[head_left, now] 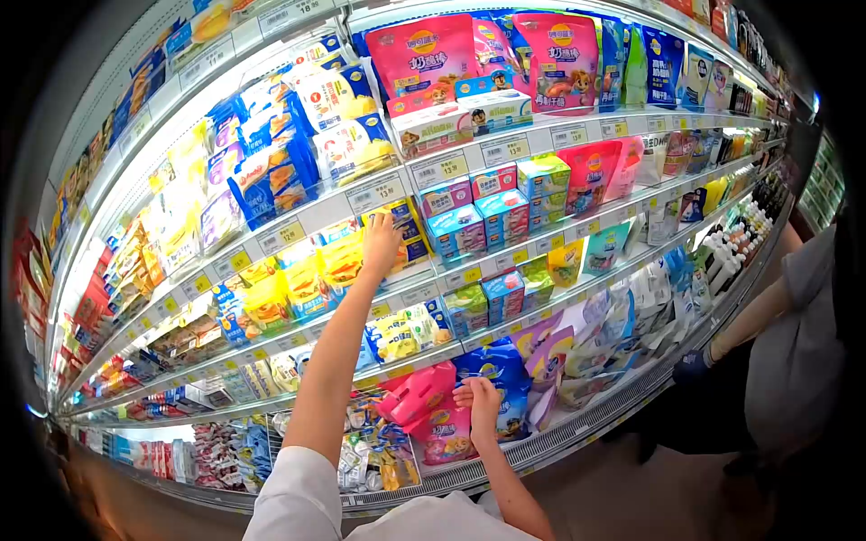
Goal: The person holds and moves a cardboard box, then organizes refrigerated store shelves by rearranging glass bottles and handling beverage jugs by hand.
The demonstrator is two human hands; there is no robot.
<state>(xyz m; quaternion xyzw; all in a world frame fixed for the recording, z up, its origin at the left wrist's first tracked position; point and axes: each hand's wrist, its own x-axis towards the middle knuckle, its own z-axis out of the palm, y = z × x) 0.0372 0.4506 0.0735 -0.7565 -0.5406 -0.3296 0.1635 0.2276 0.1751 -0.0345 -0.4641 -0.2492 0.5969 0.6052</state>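
My left hand (382, 242) reaches up to the middle shelf, its fingers stretched over the front of a yellow and blue packet (411, 236). It overlaps the packet's left part, and I cannot tell how firmly it touches. Beside it to the left stand yellow pouches (341, 263). Lower down, my right hand (483, 404) hovers with loosely bent fingers apart and nothing visible in them. Behind it are a pink pouch (447, 435) and a dark blue bag (511, 383) on the bottom shelf. A tilted pink package (417, 397) lies just left of that hand.
Shelf rails with price labels (374, 192) curve across the refrigerated case. Small boxes (502, 215) stand right of my left hand, and large pink pouches (420, 56) above. At the right, another person in a grey top (794, 352) stands close to the case.
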